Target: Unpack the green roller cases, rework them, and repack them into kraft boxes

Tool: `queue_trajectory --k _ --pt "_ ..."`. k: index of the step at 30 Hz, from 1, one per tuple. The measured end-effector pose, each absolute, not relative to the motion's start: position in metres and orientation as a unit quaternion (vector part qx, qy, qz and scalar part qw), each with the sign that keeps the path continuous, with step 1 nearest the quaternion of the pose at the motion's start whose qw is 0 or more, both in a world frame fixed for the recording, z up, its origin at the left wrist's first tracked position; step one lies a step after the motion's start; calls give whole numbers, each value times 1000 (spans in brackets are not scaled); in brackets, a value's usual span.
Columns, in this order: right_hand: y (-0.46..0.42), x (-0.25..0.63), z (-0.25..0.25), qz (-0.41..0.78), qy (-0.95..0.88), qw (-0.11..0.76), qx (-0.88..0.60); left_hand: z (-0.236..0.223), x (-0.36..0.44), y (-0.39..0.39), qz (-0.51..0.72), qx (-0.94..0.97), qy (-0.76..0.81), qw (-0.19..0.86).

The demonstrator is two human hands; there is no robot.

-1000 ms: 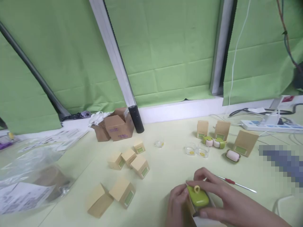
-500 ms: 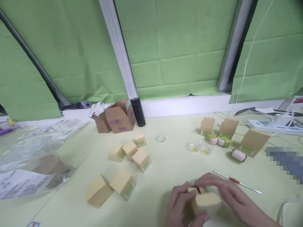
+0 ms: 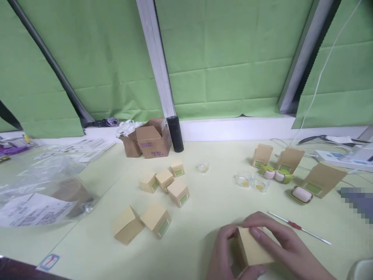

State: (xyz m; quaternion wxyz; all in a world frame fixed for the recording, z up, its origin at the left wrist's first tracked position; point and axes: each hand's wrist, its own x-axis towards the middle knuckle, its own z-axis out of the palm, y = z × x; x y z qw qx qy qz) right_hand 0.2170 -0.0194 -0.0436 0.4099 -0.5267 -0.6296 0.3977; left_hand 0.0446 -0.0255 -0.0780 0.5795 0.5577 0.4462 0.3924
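Left hand [image 3: 222, 254] and right hand [image 3: 287, 243] hold a small tan box [image 3: 253, 252], fingers curled around it. Its top looks shut now, so its inside is hidden. Nearby, a thin metal stick [image 3: 295, 225] lies on the tabletop [image 3: 204, 212], with clear cups [image 3: 244, 179] farther back.

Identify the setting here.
Probably a packing or assembly workbench indoors: small tan boxes grouped on the table, a red-handled metal tool, and a power strip near the wall.

Small closed tan box [image 3: 255, 247] between both hands [image 3: 281, 243]
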Motion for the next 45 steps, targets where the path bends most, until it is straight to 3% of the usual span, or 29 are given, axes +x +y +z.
queue_trajectory --k 8,15,17,19,23,28,37,45 --pt "-13 213 -46 462 -598 407 -512 -85 46 -24 406 545 439 588" --pt "-10 215 -61 448 -565 449 -528 -77 46 -16 392 699 399 446" --pt "0 229 -54 392 -593 455 -537 -63 48 0 356 722 442 395" --pt "15 251 -40 263 -652 438 -560 -44 50 25 297 757 488 318" --pt "54 302 -14 -37 -738 248 -626 -12 42 87 236 799 524 178" --pt "89 339 -16 -107 -717 139 -674 8 30 127 198 804 551 106" --pt "125 337 -32 -63 -725 35 -685 -3 126 135 74 895 414 146" --pt "131 340 -31 44 -715 109 -689 -17 99 87 91 866 423 250"
